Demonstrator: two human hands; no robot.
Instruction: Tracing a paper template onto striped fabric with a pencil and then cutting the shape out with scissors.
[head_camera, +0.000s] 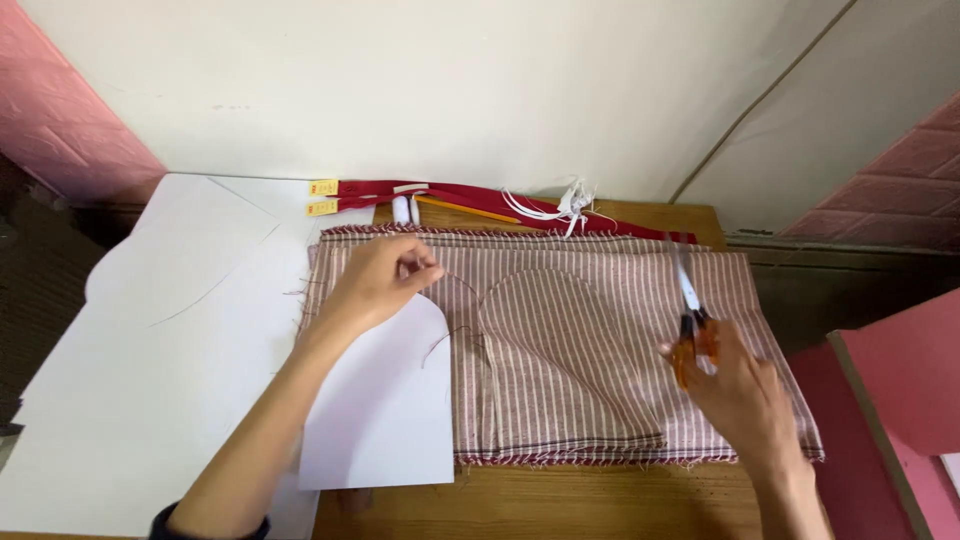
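In right hand (745, 385), scissors (690, 310) tip-away

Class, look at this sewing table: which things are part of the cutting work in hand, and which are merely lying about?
In use:
striped fabric
cut fabric piece
white paper pattern under the left hand
orange-handled scissors in the right hand

Lying about:
red straps
yellow pencil
white cord
large white paper sheets
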